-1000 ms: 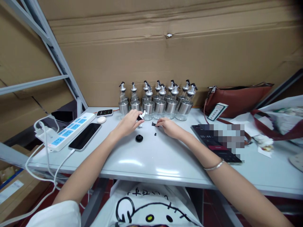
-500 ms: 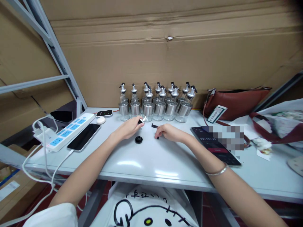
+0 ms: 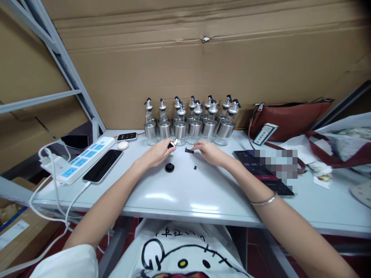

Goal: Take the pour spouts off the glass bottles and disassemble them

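Note:
My left hand [image 3: 158, 153] is closed around a small silver and white pourer spout [image 3: 172, 144], held just above the grey table [image 3: 185, 193]. My right hand [image 3: 209, 151] rests on the table with its fingertips at a small black lever piece [image 3: 189, 151]. A round black cap [image 3: 169, 167] lies below my left hand. A tiny black plug [image 3: 195, 168] lies loose below my right hand. Behind both hands stands a group of several glass oil bottles [image 3: 191, 125] with steel bands and pourer tops.
A white power strip [image 3: 84, 157] and a black phone [image 3: 102, 166] lie at the left, with a white puck [image 3: 123, 145] and a small black device [image 3: 127, 136] behind. A dark tablet [image 3: 262, 173] and a brown bag [image 3: 286, 119] sit at the right. Cardboard backs the table.
My right hand left the tiny black plug on the table and moved up to the black lever piece. My left hand kept hold of the spout.

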A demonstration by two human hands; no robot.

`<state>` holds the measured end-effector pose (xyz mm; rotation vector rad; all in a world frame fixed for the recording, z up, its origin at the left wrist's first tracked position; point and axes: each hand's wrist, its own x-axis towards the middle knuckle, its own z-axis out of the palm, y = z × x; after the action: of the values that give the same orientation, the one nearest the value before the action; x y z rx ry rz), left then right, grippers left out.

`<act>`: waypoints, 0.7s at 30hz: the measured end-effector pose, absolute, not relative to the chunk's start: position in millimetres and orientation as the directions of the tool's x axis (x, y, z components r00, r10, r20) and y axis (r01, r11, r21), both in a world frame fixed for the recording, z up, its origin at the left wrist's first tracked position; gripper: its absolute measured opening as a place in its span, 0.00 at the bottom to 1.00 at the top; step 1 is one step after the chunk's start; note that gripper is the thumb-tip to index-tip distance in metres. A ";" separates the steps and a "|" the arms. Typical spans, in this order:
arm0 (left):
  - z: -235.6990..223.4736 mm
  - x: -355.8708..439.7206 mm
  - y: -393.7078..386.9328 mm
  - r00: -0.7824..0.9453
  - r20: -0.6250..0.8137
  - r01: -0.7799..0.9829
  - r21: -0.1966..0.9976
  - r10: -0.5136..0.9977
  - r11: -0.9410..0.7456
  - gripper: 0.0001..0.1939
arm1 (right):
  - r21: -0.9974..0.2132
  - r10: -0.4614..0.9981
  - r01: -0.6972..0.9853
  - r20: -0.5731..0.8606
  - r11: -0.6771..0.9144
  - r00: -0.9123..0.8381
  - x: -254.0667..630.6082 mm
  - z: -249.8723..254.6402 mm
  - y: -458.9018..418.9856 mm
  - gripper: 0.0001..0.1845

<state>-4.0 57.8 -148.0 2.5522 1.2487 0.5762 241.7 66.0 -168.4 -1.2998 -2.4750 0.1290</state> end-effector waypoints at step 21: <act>-149.5 -4.3 58.7 0.602 0.291 0.663 0.338 0.744 -0.668 0.19 | -0.263 0.799 0.755 0.241 0.601 -0.552 238.0 -176.6 65.7 0.23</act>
<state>-4.3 58.7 -149.5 2.6326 1.1698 0.6135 238.0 65.7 -176.6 -1.2562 -2.4962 0.1834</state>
